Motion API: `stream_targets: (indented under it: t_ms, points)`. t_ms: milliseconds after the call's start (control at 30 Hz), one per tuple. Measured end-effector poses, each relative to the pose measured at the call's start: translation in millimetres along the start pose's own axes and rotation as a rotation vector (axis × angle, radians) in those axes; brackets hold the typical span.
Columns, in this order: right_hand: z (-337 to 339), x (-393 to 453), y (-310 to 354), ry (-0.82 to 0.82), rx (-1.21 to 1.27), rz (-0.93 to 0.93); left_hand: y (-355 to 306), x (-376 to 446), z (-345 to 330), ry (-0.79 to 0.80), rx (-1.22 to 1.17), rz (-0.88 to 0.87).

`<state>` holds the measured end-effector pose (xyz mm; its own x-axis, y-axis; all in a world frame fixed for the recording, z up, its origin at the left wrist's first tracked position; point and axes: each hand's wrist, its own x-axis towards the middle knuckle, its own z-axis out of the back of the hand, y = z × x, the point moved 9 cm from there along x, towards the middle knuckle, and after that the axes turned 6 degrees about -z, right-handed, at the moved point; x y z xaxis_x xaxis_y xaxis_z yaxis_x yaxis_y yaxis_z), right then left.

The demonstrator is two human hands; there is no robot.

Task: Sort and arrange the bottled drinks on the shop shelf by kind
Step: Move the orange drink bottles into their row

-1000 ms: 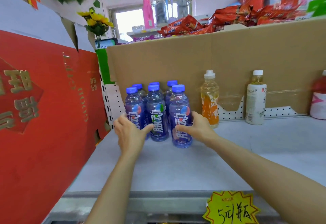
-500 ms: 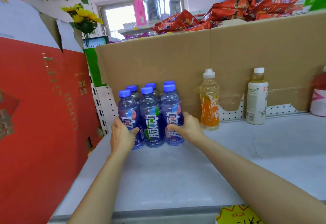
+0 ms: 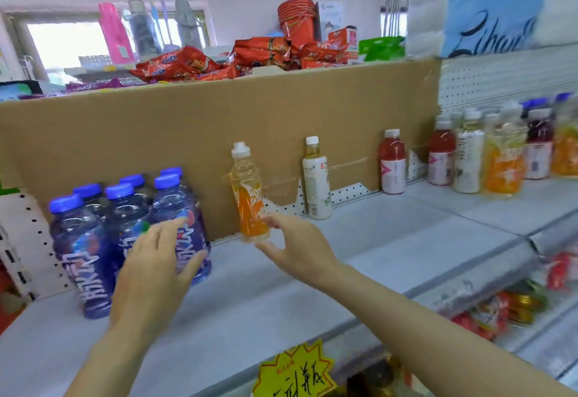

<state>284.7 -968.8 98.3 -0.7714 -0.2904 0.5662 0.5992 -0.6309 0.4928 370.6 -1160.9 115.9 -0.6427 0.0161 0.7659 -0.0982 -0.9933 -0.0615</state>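
The blue bottles (image 3: 125, 234) at lower left are grouped. Your left hand (image 3: 153, 268) is spread open, empty. Your right hand (image 3: 297, 252), fingers wide, reaches the orange bottle (image 3: 248, 196) mid-frame. Mixed bottles (image 3: 488, 149) at right need sorting.

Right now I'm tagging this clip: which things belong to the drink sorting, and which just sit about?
Job: blue-capped bottles; orange bottle; white tea bottle; red drink bottle; mixed bottles far right; shelf.
Lying about: snack packets; red cups; cardboard divider; yellow price tag.
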Motion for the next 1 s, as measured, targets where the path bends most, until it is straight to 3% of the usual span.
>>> stream_targets:
  t_ms: [200,467,767,1000]
  points:
    - [71.0,-55.6,-83.5,-0.132,-0.175,-0.079,-109.2,-3.8,-38.5,0.087,-0.094,-0.194]
    - [170.6,-113.4,-203.4,-0.209,-0.264,-0.218,-246.5,-0.5,-103.6,0.208,-0.22,-0.226]
    - [270.7,-137.3,-325.8,-0.198,-0.369,-0.318,-406.1,38.1,-177.3,0.284,-0.281,-0.331]
    - [303.1,-131.3,-390.7,-0.195,-0.383,-0.387,-484.3,63.1,-237.5,0.42,-0.277,-0.347]
